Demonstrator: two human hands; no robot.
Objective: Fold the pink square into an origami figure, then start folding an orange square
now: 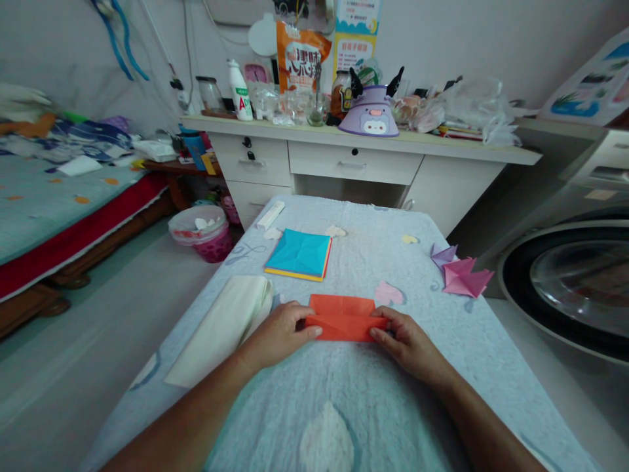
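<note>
A folded orange paper point(344, 316) lies on the light blue cloth-covered table point(344, 406) in front of me. My left hand point(280, 333) pinches its left end, fingers closed on the paper's edge. My right hand point(405, 339) grips the right end the same way, thumb on top. Both hands press the paper flat against the cloth. Beyond it sits a stack of coloured square papers point(299, 254) with a blue sheet on top.
A cream folded cloth point(226, 324) lies at my left. Pink and purple folded paper figures point(462, 275) rest at the table's right edge. A cluttered white desk point(354, 157) stands behind, a bed point(54, 203) and pink bin point(204, 233) at left, a washing machine point(574, 275) at right.
</note>
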